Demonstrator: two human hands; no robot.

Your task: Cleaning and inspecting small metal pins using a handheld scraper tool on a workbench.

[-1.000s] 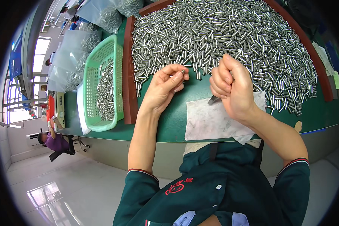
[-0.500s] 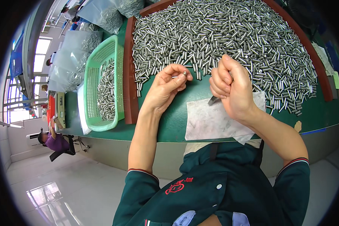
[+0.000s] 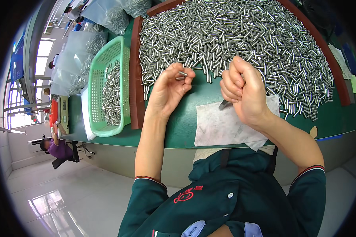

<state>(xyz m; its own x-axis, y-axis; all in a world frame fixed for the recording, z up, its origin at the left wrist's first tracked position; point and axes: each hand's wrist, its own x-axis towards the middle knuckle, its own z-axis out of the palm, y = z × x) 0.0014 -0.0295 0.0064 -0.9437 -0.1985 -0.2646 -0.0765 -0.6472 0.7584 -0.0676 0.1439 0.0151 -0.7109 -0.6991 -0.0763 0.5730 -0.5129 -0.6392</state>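
The left hand [image 3: 171, 87] has its fingers pinched on a small metal pin [image 3: 182, 74] at the heap's [image 3: 241, 35] near edge. The right hand [image 3: 243, 91], fist closed on a thin metal tool [image 3: 224, 104], looks ready to work that pin; the next move needs the two brought together.

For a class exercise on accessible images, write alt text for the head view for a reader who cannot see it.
A left hand pinches small metal pins while the right hand, fisted, grips a thin metal tool over white paper. Behind lies a pile of metal pins; left stands a green basket.

Glossy pale floor [image 3: 67, 197], bright windows [image 3: 41, 59] left, prob. workshop.
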